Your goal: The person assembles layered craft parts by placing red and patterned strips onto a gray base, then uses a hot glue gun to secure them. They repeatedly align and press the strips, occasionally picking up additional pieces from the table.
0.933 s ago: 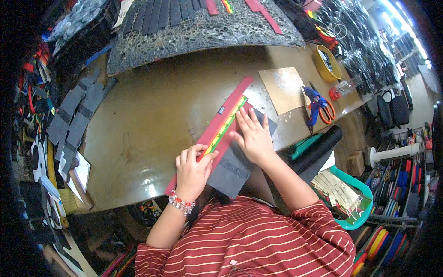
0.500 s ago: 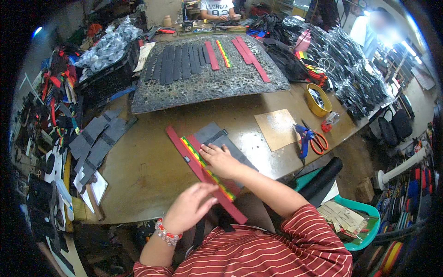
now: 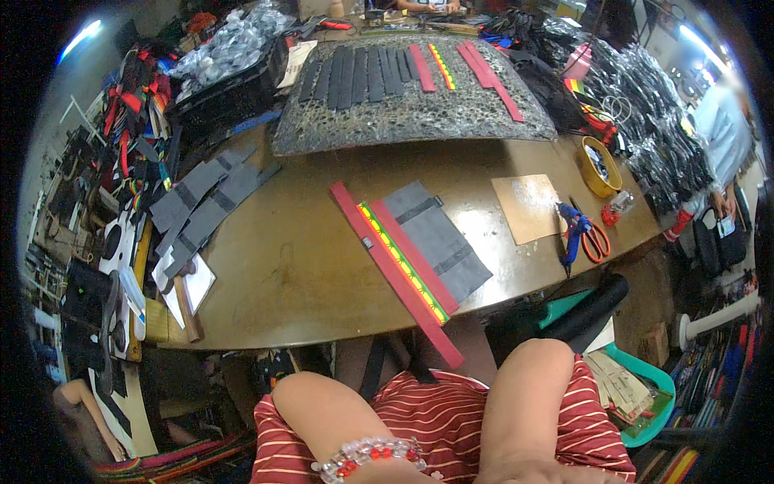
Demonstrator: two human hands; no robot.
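the red-edged grey panel (image 3: 439, 232) lies well ahead of the right grip (image 3: 552, 475).

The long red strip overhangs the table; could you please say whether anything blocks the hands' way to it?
Nothing visible stands between the long red strip and the left hand or right hand, both mostly cut off at the lower edge.

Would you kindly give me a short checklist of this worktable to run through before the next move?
1. Nearest long red strip wholly on the table: not ok, its near end overhangs the edge.
2. Patterned yellow-green band alongside that strip: ok.
3. Gray panel resting on the table: ok.
4. Orange-handled scissors on the table: ok, beside the blue glue gun.
5. Glue gun switched on: cannot tell.
6. Fingers empty: cannot tell, they are out of view.
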